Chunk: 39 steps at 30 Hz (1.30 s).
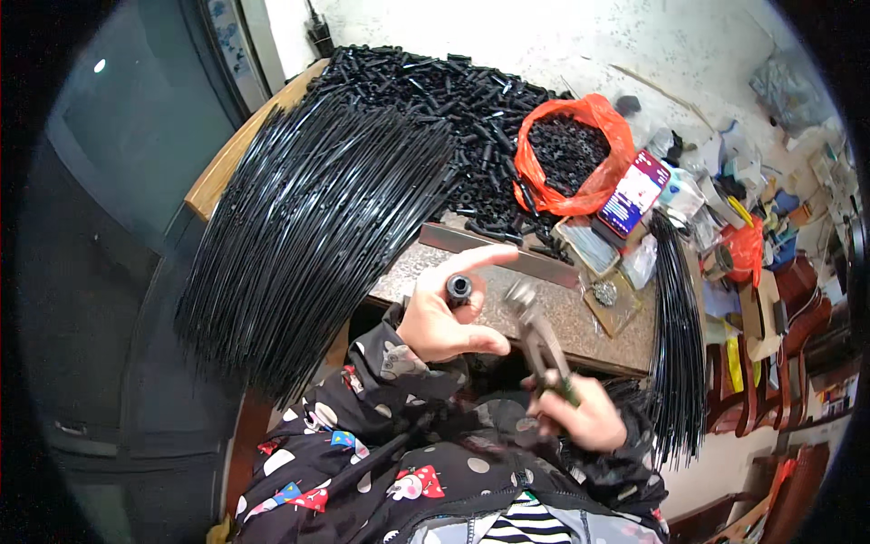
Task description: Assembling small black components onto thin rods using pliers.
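A short black hollow tube [459,289] is held in my left hand [430,317], its round open end facing up. The lower fingers curl about it, while the thumb and forefinger stretch out to the right. My right hand [587,415] grips a pair of pliers [540,335] by the dark green handles. The metal jaws point up and toward the left hand, a short gap away from the tube; motion blurs them, so I cannot tell whether they hold anything. Both hands are above the front edge of the speckled tabletop [584,317].
A large bundle of long black rods [317,236] covers the table's left side. Black tubes [480,118] are heaped behind, near a red plastic bag [623,136] of small black parts. A phone [633,192], metal strip [494,254] and another rod bundle [680,354] lie rightward.
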{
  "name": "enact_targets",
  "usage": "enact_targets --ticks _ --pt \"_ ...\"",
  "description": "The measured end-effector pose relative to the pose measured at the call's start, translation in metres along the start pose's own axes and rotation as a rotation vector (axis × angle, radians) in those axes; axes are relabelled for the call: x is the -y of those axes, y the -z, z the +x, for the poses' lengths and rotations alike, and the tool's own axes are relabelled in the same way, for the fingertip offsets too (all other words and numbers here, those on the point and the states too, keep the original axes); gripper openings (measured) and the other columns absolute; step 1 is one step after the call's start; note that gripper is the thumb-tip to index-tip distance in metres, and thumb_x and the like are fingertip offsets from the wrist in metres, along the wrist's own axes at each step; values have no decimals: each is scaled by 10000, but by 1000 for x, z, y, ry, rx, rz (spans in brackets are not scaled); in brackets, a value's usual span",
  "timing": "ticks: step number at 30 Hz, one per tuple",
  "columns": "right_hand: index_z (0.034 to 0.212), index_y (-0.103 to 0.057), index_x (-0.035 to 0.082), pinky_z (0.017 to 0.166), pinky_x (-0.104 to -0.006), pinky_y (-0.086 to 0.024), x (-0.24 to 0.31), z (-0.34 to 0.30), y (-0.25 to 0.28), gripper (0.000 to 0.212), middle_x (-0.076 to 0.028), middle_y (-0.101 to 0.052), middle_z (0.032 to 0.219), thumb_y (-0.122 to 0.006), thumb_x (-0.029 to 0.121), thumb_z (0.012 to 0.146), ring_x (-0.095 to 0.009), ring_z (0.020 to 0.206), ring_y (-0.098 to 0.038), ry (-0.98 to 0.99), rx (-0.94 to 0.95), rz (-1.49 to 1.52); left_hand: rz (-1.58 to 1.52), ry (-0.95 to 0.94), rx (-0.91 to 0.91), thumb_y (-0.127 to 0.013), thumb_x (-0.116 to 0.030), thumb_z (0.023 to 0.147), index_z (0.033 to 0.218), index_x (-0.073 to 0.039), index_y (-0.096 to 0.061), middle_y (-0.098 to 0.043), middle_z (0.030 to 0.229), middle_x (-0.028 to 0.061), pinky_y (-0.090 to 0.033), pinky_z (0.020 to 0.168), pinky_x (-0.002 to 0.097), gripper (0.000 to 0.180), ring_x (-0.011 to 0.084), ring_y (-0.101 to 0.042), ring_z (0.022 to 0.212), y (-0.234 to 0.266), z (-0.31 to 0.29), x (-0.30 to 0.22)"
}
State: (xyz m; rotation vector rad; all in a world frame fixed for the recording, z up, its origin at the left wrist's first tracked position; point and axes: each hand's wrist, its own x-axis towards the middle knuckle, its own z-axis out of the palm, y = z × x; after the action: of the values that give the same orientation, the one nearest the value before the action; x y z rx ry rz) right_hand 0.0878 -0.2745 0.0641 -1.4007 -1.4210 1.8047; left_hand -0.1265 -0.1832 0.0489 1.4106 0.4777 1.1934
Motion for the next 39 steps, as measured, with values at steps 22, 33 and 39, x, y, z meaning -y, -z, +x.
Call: enact_targets --ticks 22,33,39 --pt "1302 -272 55 590 -264 -440 -3 -2 10 446 -61 -526 778 -422 105 884 -133 638 -513 -62 312 201 322 -49 -159 -708 -146 680 847 -5 -585 -428 508 -71 -265 417 175 251 0 -341 465 -20 -2 7" --pt "1233 -401 29 661 -232 -427 -13 8 -20 461 -116 -543 865 -481 -31 783 -123 760 -533 329 -119 -200 116 -105 -318 -732 -139 645 860 -19 -569 -402 524 -75 -276 431 158 295 -12 -348 483 -29 4 4" --pt "1230 -404 18 806 -256 -417 -5 12 -35 493 -201 -533 1102 -486 -79 754 -224 990 -560 433 -278 -434 4 -138 -274 -657 -37 695 941 40 -541 -429 571 -70 -242 442 163 283 -10 -340 486 -31 -2 -6"
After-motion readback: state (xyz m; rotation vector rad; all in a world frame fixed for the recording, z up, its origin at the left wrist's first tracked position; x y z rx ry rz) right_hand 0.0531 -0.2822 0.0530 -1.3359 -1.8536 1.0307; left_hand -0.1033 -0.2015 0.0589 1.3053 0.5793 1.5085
